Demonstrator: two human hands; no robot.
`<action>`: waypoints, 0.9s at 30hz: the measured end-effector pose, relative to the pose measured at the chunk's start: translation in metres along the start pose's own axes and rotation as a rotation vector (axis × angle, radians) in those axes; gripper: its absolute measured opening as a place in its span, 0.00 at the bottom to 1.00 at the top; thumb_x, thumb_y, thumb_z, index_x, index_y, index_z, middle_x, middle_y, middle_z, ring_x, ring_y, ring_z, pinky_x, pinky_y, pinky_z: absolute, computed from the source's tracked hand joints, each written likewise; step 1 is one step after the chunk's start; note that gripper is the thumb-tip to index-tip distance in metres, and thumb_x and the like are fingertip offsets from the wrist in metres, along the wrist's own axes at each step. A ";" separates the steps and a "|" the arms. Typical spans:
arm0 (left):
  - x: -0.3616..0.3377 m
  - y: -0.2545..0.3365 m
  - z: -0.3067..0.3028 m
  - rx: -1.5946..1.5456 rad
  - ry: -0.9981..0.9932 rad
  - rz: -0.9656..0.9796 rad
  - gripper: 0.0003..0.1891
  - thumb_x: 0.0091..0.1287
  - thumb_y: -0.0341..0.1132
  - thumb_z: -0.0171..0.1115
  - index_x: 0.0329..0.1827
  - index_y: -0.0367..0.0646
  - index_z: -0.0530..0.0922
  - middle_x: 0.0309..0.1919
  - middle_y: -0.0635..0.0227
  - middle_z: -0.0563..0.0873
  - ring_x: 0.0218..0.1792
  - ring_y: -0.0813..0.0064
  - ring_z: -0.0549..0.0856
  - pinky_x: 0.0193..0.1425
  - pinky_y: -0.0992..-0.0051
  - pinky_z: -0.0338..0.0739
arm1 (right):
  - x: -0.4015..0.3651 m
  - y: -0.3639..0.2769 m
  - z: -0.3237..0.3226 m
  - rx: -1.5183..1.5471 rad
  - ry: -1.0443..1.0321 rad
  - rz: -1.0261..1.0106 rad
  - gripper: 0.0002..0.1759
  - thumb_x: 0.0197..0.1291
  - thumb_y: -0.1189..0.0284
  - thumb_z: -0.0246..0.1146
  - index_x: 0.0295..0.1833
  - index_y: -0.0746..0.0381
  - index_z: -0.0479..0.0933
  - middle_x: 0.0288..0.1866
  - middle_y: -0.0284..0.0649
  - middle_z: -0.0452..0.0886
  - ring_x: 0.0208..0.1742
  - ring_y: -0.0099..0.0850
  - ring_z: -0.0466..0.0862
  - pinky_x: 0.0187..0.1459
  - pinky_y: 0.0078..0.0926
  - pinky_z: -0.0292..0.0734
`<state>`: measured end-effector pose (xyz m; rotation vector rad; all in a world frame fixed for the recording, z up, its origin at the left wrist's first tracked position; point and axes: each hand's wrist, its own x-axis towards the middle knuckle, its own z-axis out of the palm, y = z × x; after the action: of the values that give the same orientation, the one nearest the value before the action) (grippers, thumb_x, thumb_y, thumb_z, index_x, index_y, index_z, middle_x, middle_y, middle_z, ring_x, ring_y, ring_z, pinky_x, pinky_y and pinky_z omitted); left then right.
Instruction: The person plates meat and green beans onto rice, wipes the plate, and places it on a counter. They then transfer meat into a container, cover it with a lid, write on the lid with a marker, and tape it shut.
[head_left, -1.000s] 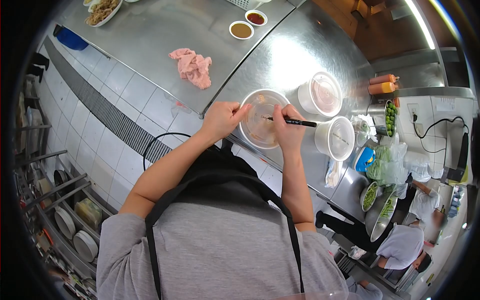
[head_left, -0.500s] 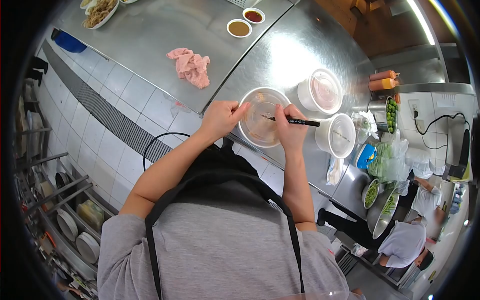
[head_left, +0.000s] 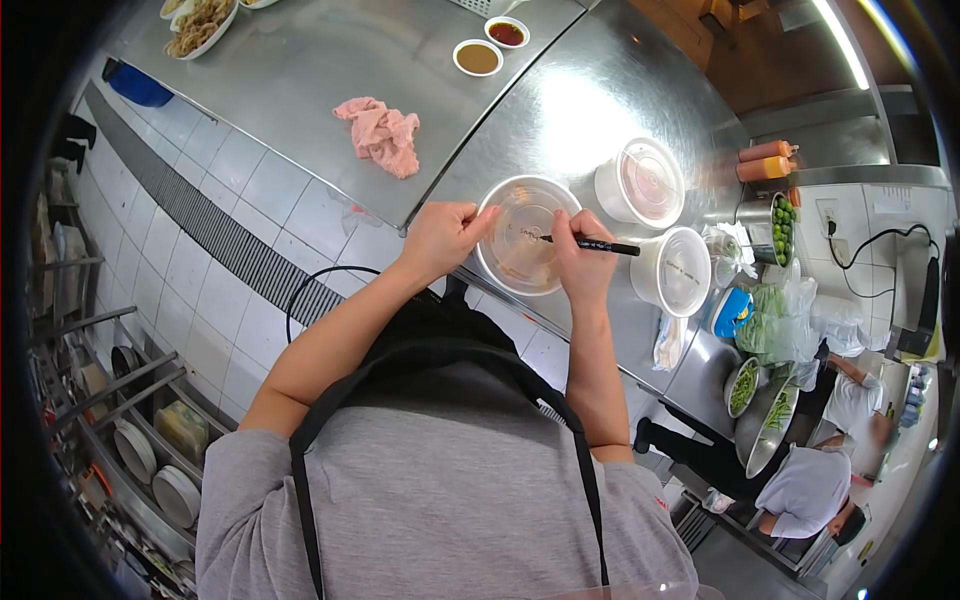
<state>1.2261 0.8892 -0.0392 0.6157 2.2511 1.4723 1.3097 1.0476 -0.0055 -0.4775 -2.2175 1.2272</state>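
Observation:
A round plastic container with a clear lid (head_left: 527, 205) stands at the front edge of the steel table. My left hand (head_left: 441, 238) grips its left side, thumb on the rim. In my right hand (head_left: 583, 258) is a black marker pen (head_left: 612, 246), its tip at the middle of the lid, where a short line of dark writing shows. Right of it sits a second lidded container (head_left: 683, 272) with writing on its lid. Behind that one, a third lidded container (head_left: 641, 182) has something reddish under its lid.
A crumpled pink cloth (head_left: 381, 136) lies on the left steel table (head_left: 290, 95). Farther back are a cup of brown sauce (head_left: 478, 58) and a cup of red sauce (head_left: 507, 34). Orange bottles (head_left: 765, 168) and limes (head_left: 783, 230) are at right. Two people (head_left: 805, 485) stand beyond bowls of greens (head_left: 770, 430).
The marker tip has shifted very slightly to the right along the writing on the lid. My left hand and the containers have stayed in place.

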 end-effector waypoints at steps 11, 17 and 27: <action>0.000 0.001 -0.001 0.011 -0.002 -0.013 0.21 0.62 0.44 0.55 0.19 0.34 0.73 0.08 0.68 0.63 0.14 0.83 0.60 0.17 0.75 0.56 | -0.001 -0.002 -0.003 -0.011 0.038 0.013 0.19 0.52 0.77 0.61 0.15 0.64 0.59 0.13 0.28 0.61 0.17 0.15 0.57 0.19 0.17 0.52; 0.000 0.001 0.000 -0.002 0.000 -0.011 0.21 0.62 0.44 0.55 0.18 0.35 0.73 0.08 0.69 0.62 0.14 0.83 0.60 0.17 0.75 0.56 | -0.003 -0.003 -0.002 0.000 -0.006 0.018 0.17 0.50 0.77 0.61 0.15 0.64 0.62 0.12 0.30 0.62 0.16 0.16 0.58 0.18 0.19 0.53; 0.000 0.000 0.000 0.004 0.004 -0.005 0.21 0.62 0.44 0.55 0.18 0.34 0.73 0.08 0.68 0.62 0.14 0.84 0.60 0.17 0.75 0.56 | -0.003 0.000 -0.002 0.044 0.018 0.039 0.18 0.52 0.77 0.60 0.16 0.64 0.60 0.13 0.29 0.60 0.17 0.16 0.57 0.18 0.18 0.52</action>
<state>1.2261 0.8894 -0.0396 0.6088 2.2581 1.4682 1.3134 1.0470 -0.0053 -0.5150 -2.1707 1.2840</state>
